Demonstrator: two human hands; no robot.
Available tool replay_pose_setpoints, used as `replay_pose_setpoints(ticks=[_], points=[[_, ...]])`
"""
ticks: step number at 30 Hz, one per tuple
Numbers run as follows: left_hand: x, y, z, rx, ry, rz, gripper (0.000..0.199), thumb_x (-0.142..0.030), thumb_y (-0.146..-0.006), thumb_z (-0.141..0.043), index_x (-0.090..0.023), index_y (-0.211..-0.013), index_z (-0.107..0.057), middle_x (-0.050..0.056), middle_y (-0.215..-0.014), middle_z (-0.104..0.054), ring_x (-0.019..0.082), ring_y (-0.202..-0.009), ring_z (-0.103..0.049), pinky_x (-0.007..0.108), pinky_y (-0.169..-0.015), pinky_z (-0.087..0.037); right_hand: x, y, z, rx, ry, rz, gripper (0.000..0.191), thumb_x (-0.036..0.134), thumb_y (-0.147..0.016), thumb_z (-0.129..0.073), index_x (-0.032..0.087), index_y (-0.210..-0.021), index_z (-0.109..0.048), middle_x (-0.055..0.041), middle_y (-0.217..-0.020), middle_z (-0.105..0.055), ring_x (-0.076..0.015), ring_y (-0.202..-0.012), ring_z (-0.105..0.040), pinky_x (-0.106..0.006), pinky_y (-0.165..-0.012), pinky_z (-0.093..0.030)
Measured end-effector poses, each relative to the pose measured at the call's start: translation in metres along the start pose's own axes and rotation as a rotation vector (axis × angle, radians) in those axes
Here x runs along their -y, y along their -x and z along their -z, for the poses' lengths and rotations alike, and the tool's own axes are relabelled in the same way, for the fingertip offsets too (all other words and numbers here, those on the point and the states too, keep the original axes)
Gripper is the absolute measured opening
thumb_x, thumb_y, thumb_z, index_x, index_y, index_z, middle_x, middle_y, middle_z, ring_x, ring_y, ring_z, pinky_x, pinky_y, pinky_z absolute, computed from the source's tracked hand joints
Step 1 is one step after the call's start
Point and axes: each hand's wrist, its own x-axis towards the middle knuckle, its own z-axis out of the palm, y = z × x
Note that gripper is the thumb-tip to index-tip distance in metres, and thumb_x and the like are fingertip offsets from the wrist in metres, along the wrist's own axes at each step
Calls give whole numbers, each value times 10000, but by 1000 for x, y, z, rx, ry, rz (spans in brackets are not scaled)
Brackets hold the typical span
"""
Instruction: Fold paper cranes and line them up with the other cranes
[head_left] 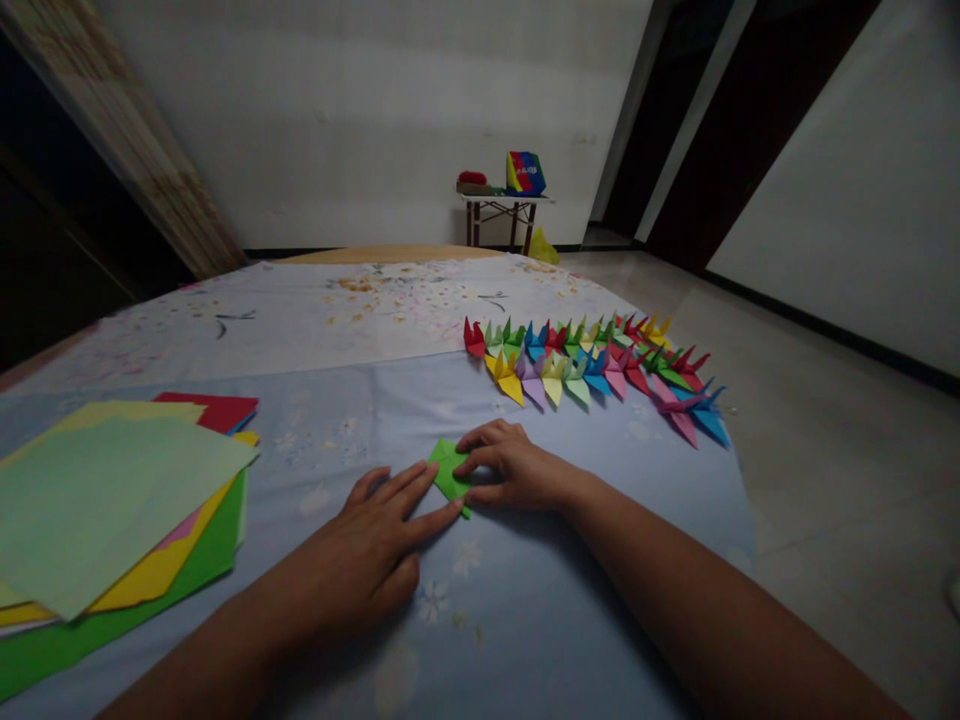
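A small folded piece of green paper [448, 468] lies on the blue flowered cloth, between my two hands. My left hand [379, 545] rests flat with its fingers spread, and its fingertips touch the paper's left and lower edges. My right hand [514, 468] is at the paper's right side, with bent fingers gripping that edge. Part of the paper is hidden under the right fingers. A small green tip sticks out below, near the right thumb.
Loose coloured paper sheets [120, 500] are stacked at the left. Rows of folded paper cranes [592, 370] stand at the right back of the table. Beyond it, a small table [510, 200] holds a colourful box [525, 173].
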Motion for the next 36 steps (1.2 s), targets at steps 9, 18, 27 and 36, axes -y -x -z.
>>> replay_pose_setpoints(ticks=[9, 18, 27, 36], points=[[-7, 0, 4, 55, -36, 17, 707, -99, -723, -429, -386, -1353, -282, 39, -1483, -205, 284, -1342, -173, 540, -1029, -206, 1, 1, 2, 0, 4, 5, 276, 370, -734, -660, 250, -983, -662, -51, -1143, -558, -224, -1073, -439, -404, -918, -292], [-15, -3, 6, 113, -90, 73, 733, -94, -702, -436, -377, -1358, -276, 40, -1483, -194, 289, -1348, -138, 560, -1041, -164, 0, 1, 0, -9, -6, 15, 236, 315, -759, -628, 247, -983, -661, -55, -1152, -549, -217, -1077, -434, -411, -921, -284], [-14, -2, -1, 118, -66, 128, 719, -106, -706, -450, -407, -1341, -297, -3, -1498, -91, 338, -1343, -22, 600, -1034, -111, 3, -2, -5, -75, 15, -1, 216, 381, -753, -638, 223, -899, -664, -53, -1080, -569, -210, -1021, -448, -387, -884, -297], [-2, 0, 0, 172, 48, 104, 625, -111, -790, -402, -443, -1313, -317, -44, -1481, 17, 325, -1332, 60, 594, -1032, -129, -1, -7, -14, -124, 15, -58, 282, 431, -658, -718, 238, -853, -653, -24, -1037, -571, -203, -990, -445, -364, -850, -289]])
